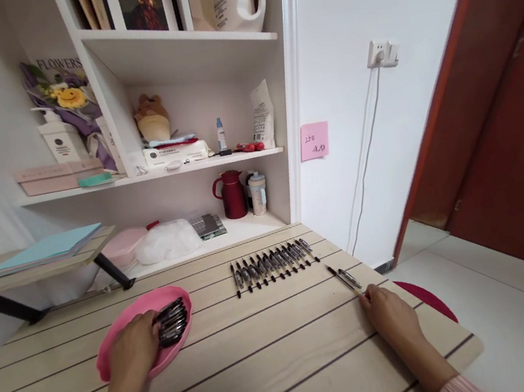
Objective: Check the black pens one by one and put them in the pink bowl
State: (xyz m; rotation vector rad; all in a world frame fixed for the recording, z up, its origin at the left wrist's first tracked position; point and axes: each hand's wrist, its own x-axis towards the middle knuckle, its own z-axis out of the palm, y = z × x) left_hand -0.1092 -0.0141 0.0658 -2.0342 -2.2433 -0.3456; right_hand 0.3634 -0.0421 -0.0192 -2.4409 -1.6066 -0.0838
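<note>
My left hand (136,340) is inside a pink bowl (113,322) at the left of the table, its fingers curled at the ends of a bundle of dark pens (172,321). Its fingertips are partly hidden, but they appear to pinch one pen. On the right, my right hand (390,311) pinches the near end of a slim pen (342,279), which points away to the left on the table. A short clear-and-black pen part (350,277) lies beside that pen. Between the hands, several similar pens (273,266) form a slanted row.
The striped wooden table (249,364) ends at the right, beside a red round seat (427,299). White shelves (189,48) stand behind, with a red jug (233,195) and a pale cup (258,193). A small raised stand (48,259) carries a blue folder (46,250) at left.
</note>
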